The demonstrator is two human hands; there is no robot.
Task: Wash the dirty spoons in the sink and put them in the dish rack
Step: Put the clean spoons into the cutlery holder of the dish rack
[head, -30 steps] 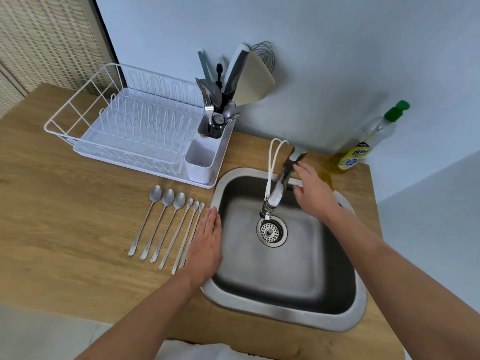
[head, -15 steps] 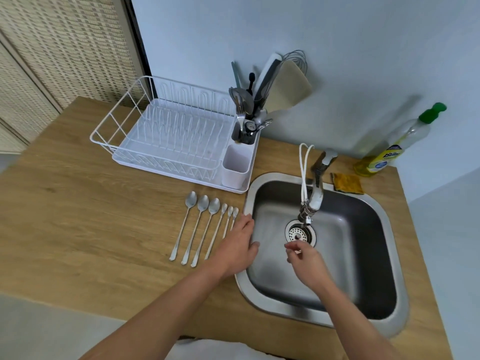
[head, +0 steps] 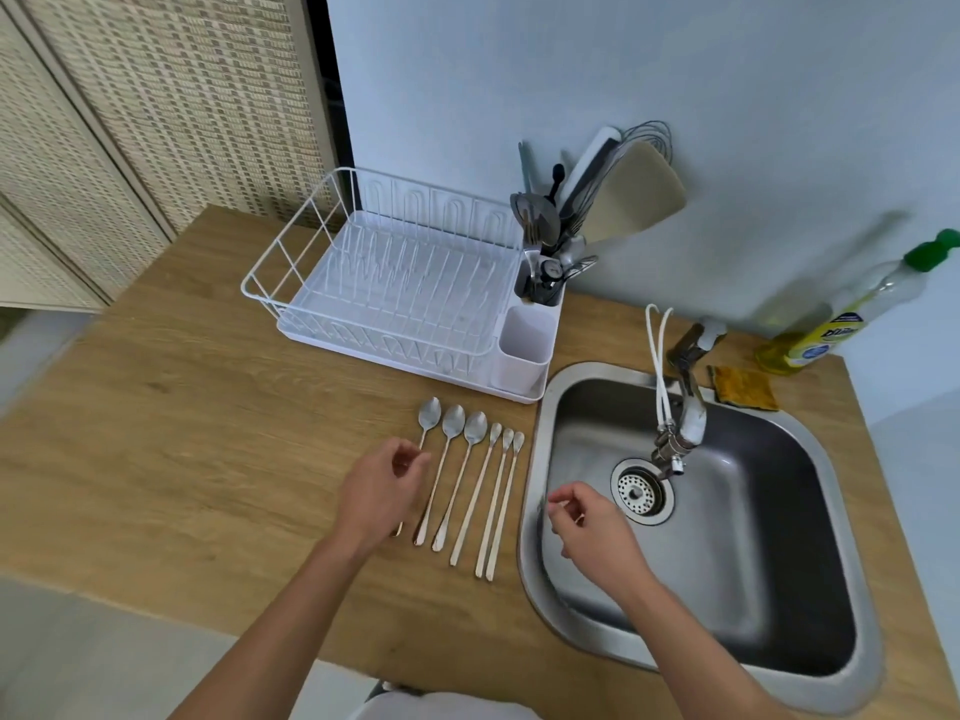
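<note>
Several metal spoons [head: 470, 480] lie side by side on the wooden counter, just left of the steel sink [head: 571, 397]. My left hand [head: 382, 491] hovers over the handle of the leftmost spoon [head: 429, 415], fingers curled and close to it; a grip cannot be made out. My right hand [head: 587, 527] hangs over the sink's left part, fingers loosely curled, holding nothing. The white wire dish rack [head: 291, 272] stands behind the spoons, with an empty white cutlery cup [head: 524, 350] at its near right corner.
A tap [head: 685, 407] reaches over the drain [head: 639, 493]. A yellow sponge [head: 745, 387] and a dish soap bottle [head: 841, 319] sit behind the sink at the right. A dark utensil holder [head: 540, 288] full of tools stands in the rack's back right corner.
My left hand left the sink's rim and moved left over the leftmost spoon's handle. My right hand came down from the tap and now hangs over the basin. The view shifted left.
</note>
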